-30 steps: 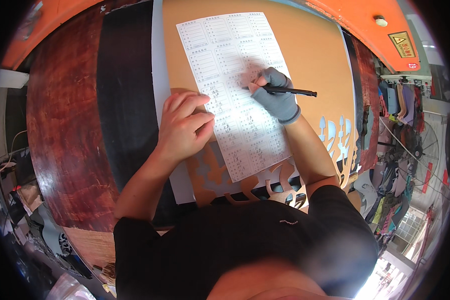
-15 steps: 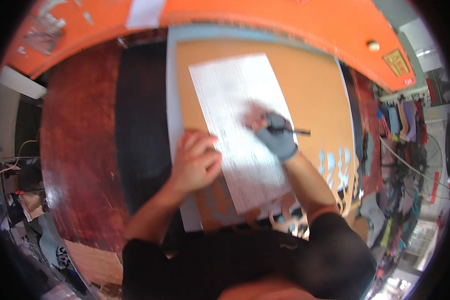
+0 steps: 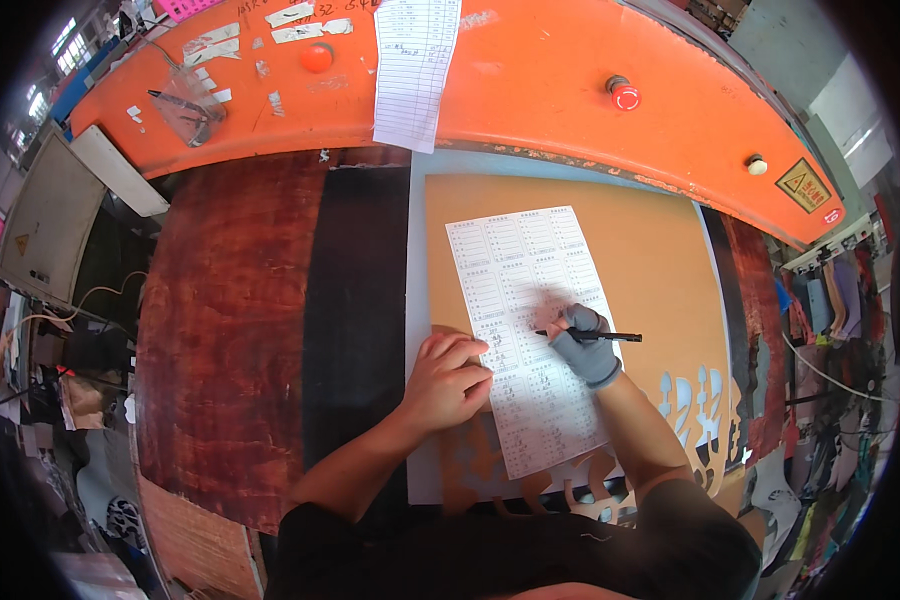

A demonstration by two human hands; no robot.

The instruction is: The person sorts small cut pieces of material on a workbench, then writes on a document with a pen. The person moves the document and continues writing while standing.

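Your grey-gloved right hand (image 3: 584, 346) grips slim black pen (image 3: 620, 337); bare left hand (image 3: 450, 383), loosely curled, touches left edge of white rectangular paper sheet (image 3: 520, 395). Press too lightly, sheet may skew.

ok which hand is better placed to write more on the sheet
Probably the right hand: it grips the black pen over the printed sheet. The left hand shows no pen and rests its fingertips at the sheet's left edge, better placed for steadying.
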